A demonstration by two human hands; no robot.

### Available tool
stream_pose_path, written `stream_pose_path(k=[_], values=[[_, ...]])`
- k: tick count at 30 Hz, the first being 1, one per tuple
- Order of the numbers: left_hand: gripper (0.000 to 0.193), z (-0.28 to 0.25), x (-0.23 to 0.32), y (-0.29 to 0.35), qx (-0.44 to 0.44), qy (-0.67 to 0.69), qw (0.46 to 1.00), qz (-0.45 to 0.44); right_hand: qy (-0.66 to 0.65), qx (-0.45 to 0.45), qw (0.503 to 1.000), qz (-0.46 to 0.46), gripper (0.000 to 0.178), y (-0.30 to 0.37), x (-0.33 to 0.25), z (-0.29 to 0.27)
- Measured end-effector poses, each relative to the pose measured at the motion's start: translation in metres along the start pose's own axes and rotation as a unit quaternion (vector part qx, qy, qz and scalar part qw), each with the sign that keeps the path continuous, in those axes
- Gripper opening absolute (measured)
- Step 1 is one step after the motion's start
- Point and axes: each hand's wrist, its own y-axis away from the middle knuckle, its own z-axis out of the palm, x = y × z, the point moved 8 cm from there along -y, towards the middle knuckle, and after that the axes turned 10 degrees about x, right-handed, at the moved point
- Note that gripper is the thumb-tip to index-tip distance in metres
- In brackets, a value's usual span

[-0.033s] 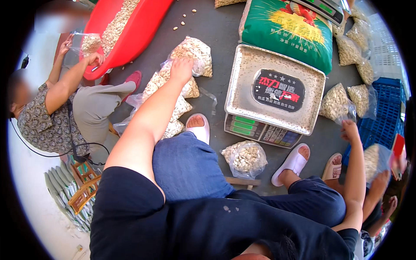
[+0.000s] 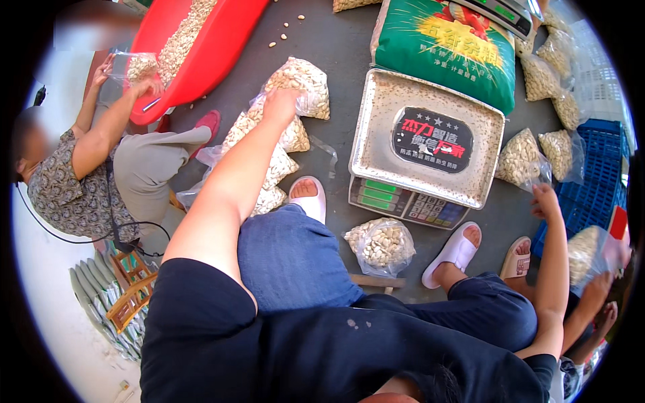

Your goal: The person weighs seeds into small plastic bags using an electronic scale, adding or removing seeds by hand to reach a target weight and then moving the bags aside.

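My left hand [image 2: 279, 106] is at the top of a clear plastic bag [image 2: 310, 84] filled with pale, bean-like pieces. Its fingers look closed on the plastic, though partly hidden. Several similar filled bags [image 2: 290, 136] lie in a row under my left forearm. On the right, my right hand [image 2: 545, 200] pinches the gathered neck of another filled bag [image 2: 521, 157], which rests on the floor beside the scale. Between my hands stands a digital scale with a bare, speckled metal tray [image 2: 368, 151]. A further filled bag [image 2: 384, 246] sits between my feet.
A green printed sack [image 2: 430, 50] lies behind the scale. At far left a person holds a bag by a red tub [image 2: 228, 40] of the same pieces. Blue crates [image 2: 598, 168] stand at right, near another person's hands [image 2: 594, 292] with a bag. Loose pieces dot the floor.
The bag held by the person at far right has shifted slightly. My own hands have hardly moved.
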Motion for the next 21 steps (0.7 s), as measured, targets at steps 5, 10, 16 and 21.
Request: stream_pose_path(k=[5,10,16,21], values=[[0.017,-0.054,-0.032,-0.028,0.166,0.209,0.959,-0.098,-0.016,0.108,0.986,-0.124,0.035,0.026,-0.041,-0.040],[0.016,-0.119,-0.027,-0.045,0.232,0.407,0.880,-0.079,-0.113,0.091,0.964,-0.221,0.029,0.073,-0.088,-0.047],[0.014,-0.227,0.080,0.000,0.137,0.538,0.822,-0.125,-0.202,0.063,0.922,-0.323,0.027,0.140,-0.124,-0.058],[0.012,-0.247,0.146,0.014,0.077,0.560,0.816,-0.120,-0.220,0.037,0.889,-0.400,0.023,0.174,-0.142,-0.061]])
